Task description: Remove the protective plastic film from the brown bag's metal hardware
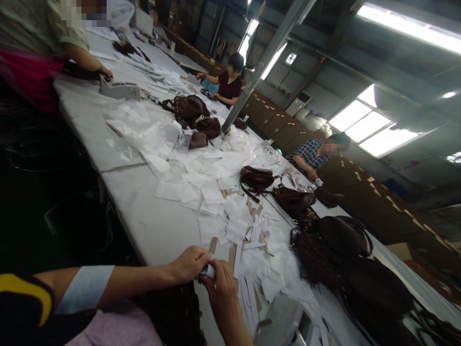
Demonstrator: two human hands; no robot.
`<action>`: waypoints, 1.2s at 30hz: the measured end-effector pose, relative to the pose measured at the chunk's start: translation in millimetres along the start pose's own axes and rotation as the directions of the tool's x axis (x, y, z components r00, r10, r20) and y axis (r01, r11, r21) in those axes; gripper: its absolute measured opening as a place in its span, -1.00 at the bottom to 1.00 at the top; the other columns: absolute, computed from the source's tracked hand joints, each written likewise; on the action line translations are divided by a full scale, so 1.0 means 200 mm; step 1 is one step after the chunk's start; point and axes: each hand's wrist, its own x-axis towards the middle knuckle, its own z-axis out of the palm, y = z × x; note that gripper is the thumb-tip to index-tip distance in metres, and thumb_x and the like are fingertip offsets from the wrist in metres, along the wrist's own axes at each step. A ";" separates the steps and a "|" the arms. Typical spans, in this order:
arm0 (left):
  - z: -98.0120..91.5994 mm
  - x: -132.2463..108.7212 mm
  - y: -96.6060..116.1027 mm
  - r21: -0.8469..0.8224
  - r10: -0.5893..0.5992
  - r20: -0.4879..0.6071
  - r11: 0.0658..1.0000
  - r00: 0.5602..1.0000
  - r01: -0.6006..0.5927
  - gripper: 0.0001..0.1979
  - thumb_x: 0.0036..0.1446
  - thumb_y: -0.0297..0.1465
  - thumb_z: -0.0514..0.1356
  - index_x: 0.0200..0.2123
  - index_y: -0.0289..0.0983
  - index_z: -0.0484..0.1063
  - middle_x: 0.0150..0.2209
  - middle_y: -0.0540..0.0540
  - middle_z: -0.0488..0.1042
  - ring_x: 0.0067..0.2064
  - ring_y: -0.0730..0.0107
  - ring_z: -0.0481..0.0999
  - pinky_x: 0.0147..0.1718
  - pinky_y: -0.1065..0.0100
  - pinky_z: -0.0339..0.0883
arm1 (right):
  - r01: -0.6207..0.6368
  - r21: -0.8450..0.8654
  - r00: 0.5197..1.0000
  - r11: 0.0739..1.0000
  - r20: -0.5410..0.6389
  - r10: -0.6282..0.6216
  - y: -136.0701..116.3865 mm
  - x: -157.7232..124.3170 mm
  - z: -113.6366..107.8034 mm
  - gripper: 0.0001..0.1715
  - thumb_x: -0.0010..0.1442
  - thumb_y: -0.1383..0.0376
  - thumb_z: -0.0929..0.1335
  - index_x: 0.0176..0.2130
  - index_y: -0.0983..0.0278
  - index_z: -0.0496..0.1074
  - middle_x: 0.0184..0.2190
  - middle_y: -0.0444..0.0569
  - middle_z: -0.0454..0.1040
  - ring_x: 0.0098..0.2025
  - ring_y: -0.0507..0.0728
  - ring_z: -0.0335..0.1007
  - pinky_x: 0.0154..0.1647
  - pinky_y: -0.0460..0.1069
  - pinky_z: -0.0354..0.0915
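Observation:
My left hand point(189, 264), its forearm wrapped with a pale band point(86, 288), is closed in a pinch at the table's near edge. Right beside it, my right hand point(222, 283) has its fingers curled round a small white-and-grey piece point(208, 271). Both hands meet at this piece, and the fingers partly cover it, so its kind does not show. Below my wrists a dark brown fringed item point(173, 312) hangs in shadow. White paper sheets point(212, 228) and narrow paper strips point(248, 293) lie just beyond my hands.
A grey machine point(284, 322) stands near my right hand. Brown leather bags point(342, 235) line the table's right side; more bags point(190, 108) lie farther up. A metal post point(259, 72) rises from the table point(126, 206). Several co-workers are around it, with cartons point(360, 192) behind.

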 end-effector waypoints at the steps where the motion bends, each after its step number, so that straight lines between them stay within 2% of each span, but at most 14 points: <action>1: 0.00 0.00 0.00 0.004 -0.001 0.003 1.000 1.000 0.001 -0.62 0.14 -0.16 0.01 -0.59 -0.28 0.24 -0.69 0.08 0.21 -0.63 0.53 0.20 -0.66 0.49 -0.01 | -0.016 -0.007 1.000 1.000 0.023 0.016 -0.01 0.00 -0.01 -0.84 0.23 0.26 0.28 -0.16 0.23 0.31 -0.32 -0.02 0.40 -0.25 0.16 0.33 -0.25 0.06 0.34; 5: 0.01 -0.01 0.01 0.007 -0.025 0.032 1.000 0.999 0.025 -0.64 0.14 -0.17 -0.02 -0.56 -0.28 0.26 -0.69 0.07 0.22 -0.65 0.51 0.21 -0.68 0.48 0.02 | -0.070 -0.056 0.992 0.996 0.097 0.075 -0.04 0.00 -0.04 -0.77 0.19 0.30 0.32 -0.11 0.22 0.31 -0.26 0.00 0.37 -0.20 0.19 0.31 -0.21 0.10 0.33; 8: 0.00 -0.03 0.05 0.002 -0.059 0.069 0.998 0.996 0.059 -0.62 0.15 -0.16 -0.06 -0.55 -0.28 0.27 -0.69 0.07 0.21 -0.67 0.50 0.20 -0.69 0.48 0.04 | -0.077 -0.112 0.990 0.991 0.106 0.089 -0.06 -0.01 -0.07 -0.71 0.15 0.30 0.34 -0.09 0.20 0.33 -0.20 0.03 0.34 -0.16 0.21 0.29 -0.18 0.11 0.33; 10: -0.02 -0.06 0.09 -0.016 -0.054 0.143 0.998 0.988 0.057 -0.65 0.14 -0.18 -0.03 -0.50 -0.31 0.32 -0.64 0.05 0.26 -0.63 0.50 0.23 -0.66 0.49 0.08 | -0.075 -0.128 0.990 0.989 0.106 0.089 -0.07 -0.01 -0.08 -0.74 0.14 0.28 0.35 -0.12 0.21 0.34 -0.21 0.02 0.33 -0.17 0.21 0.29 -0.19 0.11 0.33; 13: -0.07 -0.11 0.15 -0.050 0.002 0.309 0.999 0.951 0.015 -0.82 -0.02 -0.33 0.16 -0.35 -0.32 0.40 -0.50 0.05 0.35 -0.51 0.51 0.28 -0.56 0.51 0.13 | -0.080 -0.118 0.987 0.990 0.126 0.095 -0.08 -0.02 -0.09 -0.80 0.18 0.26 0.33 -0.15 0.22 0.34 -0.23 0.02 0.32 -0.19 0.20 0.28 -0.19 0.12 0.32; 15: -0.09 -0.12 0.16 -0.083 0.025 0.364 0.996 0.931 0.006 -0.77 -0.14 -0.43 0.24 -0.31 -0.32 0.42 -0.46 0.07 0.35 -0.47 0.53 0.26 -0.54 0.53 0.11 | -0.079 -0.102 0.986 0.992 0.141 0.093 -0.08 -0.02 -0.09 -0.80 0.19 0.25 0.32 -0.14 0.22 0.34 -0.24 0.01 0.32 -0.20 0.20 0.28 -0.20 0.12 0.31; 18: -0.10 -0.12 0.13 -0.255 -0.034 0.381 0.957 0.924 0.140 -0.78 -0.12 -0.34 0.25 -0.36 -0.33 0.41 -0.48 0.05 0.35 -0.48 0.53 0.27 -0.52 0.51 0.12 | -0.073 -0.078 0.988 0.994 0.132 0.083 -0.07 -0.03 -0.08 -0.76 0.17 0.29 0.33 -0.12 0.21 0.33 -0.27 0.00 0.32 -0.23 0.20 0.28 -0.24 0.11 0.31; 21: -0.08 -0.08 0.07 -0.371 -0.163 0.367 0.877 0.916 0.305 -0.67 -0.06 -0.14 0.20 -0.46 -0.34 0.37 -0.55 0.00 0.35 -0.53 0.48 0.29 -0.56 0.47 0.14 | -0.024 -0.059 0.996 0.998 0.086 0.029 -0.07 -0.04 -0.06 -0.75 0.18 0.31 0.31 -0.10 0.20 0.31 -0.26 0.00 0.34 -0.23 0.19 0.29 -0.27 0.09 0.30; 24: -0.06 -0.04 0.03 -0.370 -0.265 0.304 0.852 0.915 0.370 -0.64 -0.16 -0.12 0.25 -0.51 -0.31 0.32 -0.60 0.02 0.31 -0.58 0.47 0.29 -0.61 0.45 0.14 | 0.049 -0.091 0.998 0.995 0.040 -0.045 -0.07 -0.05 -0.06 -0.76 0.21 0.27 0.30 -0.09 0.22 0.31 -0.24 0.03 0.38 -0.21 0.20 0.31 -0.23 0.10 0.28; 26: -0.04 -0.03 0.02 -0.349 -0.282 0.242 0.868 0.928 0.354 -0.63 -0.19 -0.11 0.25 -0.52 -0.31 0.30 -0.61 0.04 0.29 -0.60 0.48 0.27 -0.62 0.45 0.14 | 0.100 -0.138 0.995 0.985 0.007 -0.100 -0.08 -0.06 -0.06 -0.75 0.23 0.28 0.30 -0.07 0.24 0.31 -0.24 0.04 0.40 -0.21 0.19 0.32 -0.19 0.11 0.27; 29: 0.00 -0.02 0.01 -0.263 -0.248 0.149 0.923 0.957 0.280 -0.64 -0.12 -0.09 0.17 -0.55 -0.30 0.28 -0.64 0.04 0.26 -0.63 0.51 0.21 -0.66 0.45 0.09 | 0.167 -0.211 0.983 0.963 -0.039 -0.179 -0.09 -0.09 -0.06 -0.75 0.24 0.34 0.27 -0.05 0.25 0.31 -0.24 0.04 0.41 -0.18 0.20 0.33 -0.13 0.13 0.24; 33: 0.03 -0.01 0.02 -0.210 -0.253 0.054 0.943 0.966 0.259 -0.67 -0.04 -0.10 0.04 -0.56 -0.26 0.22 -0.66 0.06 0.23 -0.66 0.48 0.21 -0.68 0.43 0.06 | 0.162 -0.270 0.985 0.949 -0.019 -0.173 -0.10 -0.09 -0.06 -0.73 0.27 0.39 0.23 -0.02 0.27 0.30 -0.19 0.06 0.41 -0.12 0.21 0.31 -0.10 0.12 0.23; 36: 0.03 -0.01 0.02 -0.162 -0.242 0.010 0.957 0.970 0.241 -0.70 -0.01 -0.14 -0.02 -0.58 -0.25 0.19 -0.67 0.05 0.22 -0.65 0.45 0.21 -0.67 0.42 0.05 | 0.172 -0.261 0.985 0.950 0.015 -0.175 -0.10 -0.06 -0.06 -0.75 0.27 0.38 0.22 -0.04 0.27 0.30 -0.17 0.06 0.41 -0.14 0.19 0.31 -0.13 0.10 0.21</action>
